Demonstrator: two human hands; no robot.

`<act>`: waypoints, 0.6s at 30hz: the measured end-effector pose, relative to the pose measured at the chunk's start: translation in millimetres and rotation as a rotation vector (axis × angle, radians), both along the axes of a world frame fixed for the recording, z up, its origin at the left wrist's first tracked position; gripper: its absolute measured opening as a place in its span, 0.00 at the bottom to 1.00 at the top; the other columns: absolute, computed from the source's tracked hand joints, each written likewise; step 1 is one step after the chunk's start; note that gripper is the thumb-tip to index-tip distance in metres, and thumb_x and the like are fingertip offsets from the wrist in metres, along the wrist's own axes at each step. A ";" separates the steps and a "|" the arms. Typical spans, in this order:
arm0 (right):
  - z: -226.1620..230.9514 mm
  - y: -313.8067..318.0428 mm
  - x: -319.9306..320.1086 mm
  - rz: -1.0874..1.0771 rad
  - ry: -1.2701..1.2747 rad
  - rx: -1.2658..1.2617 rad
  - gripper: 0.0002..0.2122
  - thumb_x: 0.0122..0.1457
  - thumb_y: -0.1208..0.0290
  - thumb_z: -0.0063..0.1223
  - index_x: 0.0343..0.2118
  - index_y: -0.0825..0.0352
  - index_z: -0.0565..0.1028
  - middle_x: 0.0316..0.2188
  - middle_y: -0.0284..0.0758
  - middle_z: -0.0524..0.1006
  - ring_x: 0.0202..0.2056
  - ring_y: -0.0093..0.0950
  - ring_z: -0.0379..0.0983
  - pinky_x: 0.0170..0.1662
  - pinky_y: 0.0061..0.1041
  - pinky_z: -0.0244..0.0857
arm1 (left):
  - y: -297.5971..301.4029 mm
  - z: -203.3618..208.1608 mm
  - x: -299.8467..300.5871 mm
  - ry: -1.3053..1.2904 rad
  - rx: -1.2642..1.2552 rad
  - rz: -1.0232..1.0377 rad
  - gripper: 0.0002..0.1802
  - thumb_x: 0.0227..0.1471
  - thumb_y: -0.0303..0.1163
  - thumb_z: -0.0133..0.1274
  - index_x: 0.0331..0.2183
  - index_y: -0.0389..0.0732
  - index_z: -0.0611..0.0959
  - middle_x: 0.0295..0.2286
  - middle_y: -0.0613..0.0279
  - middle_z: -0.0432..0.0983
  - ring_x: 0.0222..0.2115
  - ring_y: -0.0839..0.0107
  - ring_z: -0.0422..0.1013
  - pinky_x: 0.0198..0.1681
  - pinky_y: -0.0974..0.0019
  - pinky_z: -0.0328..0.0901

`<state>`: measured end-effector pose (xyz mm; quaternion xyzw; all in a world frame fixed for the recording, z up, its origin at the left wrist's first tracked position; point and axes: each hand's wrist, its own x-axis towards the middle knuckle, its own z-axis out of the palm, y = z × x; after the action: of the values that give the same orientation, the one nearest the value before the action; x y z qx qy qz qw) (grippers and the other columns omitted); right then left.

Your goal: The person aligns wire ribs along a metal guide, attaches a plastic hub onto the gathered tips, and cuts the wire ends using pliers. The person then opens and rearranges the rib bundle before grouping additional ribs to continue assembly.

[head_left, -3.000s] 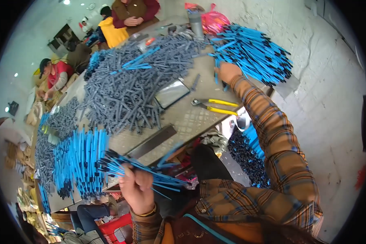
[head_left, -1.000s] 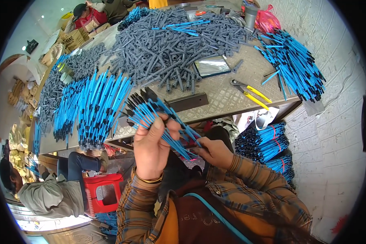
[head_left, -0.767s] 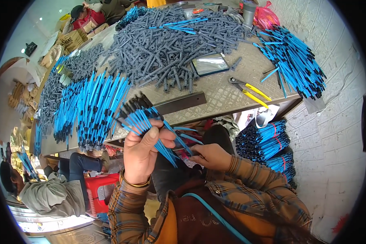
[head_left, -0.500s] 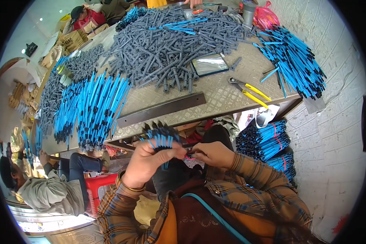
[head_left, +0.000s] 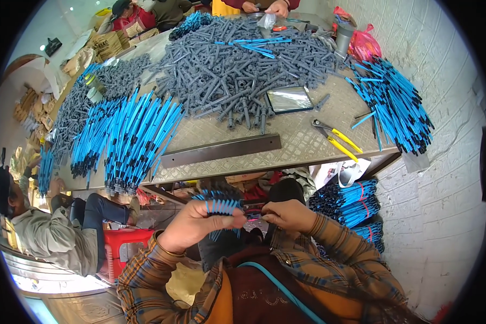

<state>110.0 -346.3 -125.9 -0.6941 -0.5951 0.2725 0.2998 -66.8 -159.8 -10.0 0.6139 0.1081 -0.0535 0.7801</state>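
Note:
My left hand point(head_left: 191, 227) is closed around a bundle of thin blue sticks with black ends point(head_left: 224, 206). The sticks fan out above the fingers, with their dark tips blurred. Close to its right, my right hand point(head_left: 290, 215) has its thumb and fingers pressed together. Between the hands runs something thin and dark with a pinkish-red bit near it, too small and blurred to name. Both hands are held over my lap, below the table's front edge.
The table point(head_left: 302, 137) bears a large heap of grey plastic plugs point(head_left: 221, 70), blue stick piles point(head_left: 140, 140) at both sides, a dark metal bar point(head_left: 221, 150), yellow-handled pliers point(head_left: 337, 141) and a clear-topped box point(head_left: 290, 100). Tied bundles point(head_left: 356, 200) stand at right. Other people sit left and stand beyond.
The whole view has shifted slightly, showing more of the far side, where another person's hands appear. My left hand has turned a little and stays close to my right, still holding the sticks.

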 end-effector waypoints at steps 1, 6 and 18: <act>-1.6 -0.4 -1.0 0.001 0.002 0.005 0.13 0.56 0.61 0.46 0.37 0.66 0.70 0.28 0.42 0.75 0.30 0.40 0.72 0.32 0.31 0.66 | 0.6 -1.1 -0.7 -0.009 0.002 0.002 0.12 0.51 0.21 0.47 0.40 0.33 0.76 0.35 0.57 0.76 0.38 0.70 0.71 0.44 0.69 0.65; -6.1 -2.5 -4.9 0.019 -0.006 0.014 0.14 0.56 0.59 0.45 0.36 0.66 0.71 0.27 0.43 0.74 0.30 0.42 0.72 0.32 0.34 0.65 | 3.3 -8.1 -6.1 0.009 -0.014 -0.094 0.12 0.51 0.22 0.48 0.40 0.34 0.76 0.35 0.57 0.75 0.39 0.71 0.71 0.44 0.69 0.65; 0.3 -8.7 15.6 0.048 -0.088 -0.093 0.13 0.56 0.60 0.46 0.38 0.62 0.70 0.28 0.41 0.75 0.30 0.40 0.72 0.32 0.33 0.66 | 5.3 -26.6 -5.6 0.035 0.039 -0.172 0.09 0.49 0.22 0.50 0.36 0.34 0.78 0.36 0.59 0.76 0.40 0.70 0.70 0.45 0.68 0.63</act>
<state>125.6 -355.0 -125.6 -0.7039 -0.6110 0.2763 0.2344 -72.4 -154.5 -36.6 0.6349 0.0698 -0.1287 0.7586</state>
